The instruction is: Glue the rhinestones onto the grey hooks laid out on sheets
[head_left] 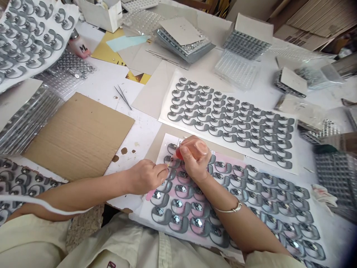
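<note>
**Left hand** (146, 176): fingers pinched narrow on a thin yellow stick (168, 164), its tip at the near sheet.
**Right hand** (196, 158): curled around a small red item (178, 153), partly hidden by the fingers; thin bangle (227, 209) on that wrist.
**Under both hands:** white-and-pink backing sheet (145, 216) carrying rows of grey curved pieces, each set with a round mirror-bright stud.
**Left of it:** brown cardboard square (79, 136).
**Farther on the bench** (145, 137): second sheet of grey pieces (225, 123), fine tweezers (122, 97), clear blister trays (235, 69).

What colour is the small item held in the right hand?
Red; the small item shows best in the head view.
</note>
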A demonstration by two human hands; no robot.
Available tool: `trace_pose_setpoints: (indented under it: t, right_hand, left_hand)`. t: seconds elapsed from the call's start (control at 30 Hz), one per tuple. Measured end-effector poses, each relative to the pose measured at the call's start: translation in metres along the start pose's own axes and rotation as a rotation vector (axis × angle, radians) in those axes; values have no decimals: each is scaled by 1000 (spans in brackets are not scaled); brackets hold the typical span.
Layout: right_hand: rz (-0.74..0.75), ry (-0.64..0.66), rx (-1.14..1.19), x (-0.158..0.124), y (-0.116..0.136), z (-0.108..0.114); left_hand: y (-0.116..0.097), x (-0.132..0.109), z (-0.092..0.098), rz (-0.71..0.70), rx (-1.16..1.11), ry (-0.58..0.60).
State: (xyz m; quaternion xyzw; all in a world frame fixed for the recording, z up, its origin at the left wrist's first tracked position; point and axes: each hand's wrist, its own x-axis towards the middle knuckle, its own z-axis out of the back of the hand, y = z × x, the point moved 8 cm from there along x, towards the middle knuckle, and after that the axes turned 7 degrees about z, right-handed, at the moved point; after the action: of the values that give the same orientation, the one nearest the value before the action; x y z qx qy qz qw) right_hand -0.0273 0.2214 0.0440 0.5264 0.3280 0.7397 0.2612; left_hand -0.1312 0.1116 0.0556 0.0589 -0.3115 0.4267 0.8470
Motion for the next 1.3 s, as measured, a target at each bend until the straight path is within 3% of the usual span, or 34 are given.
trace_pose_setpoints:
  t: [1.3]
  right_hand:
    - [85,-12,-85,0,6,2]
  left_hand:
    - [-3,-8,-13,-57,73,82]
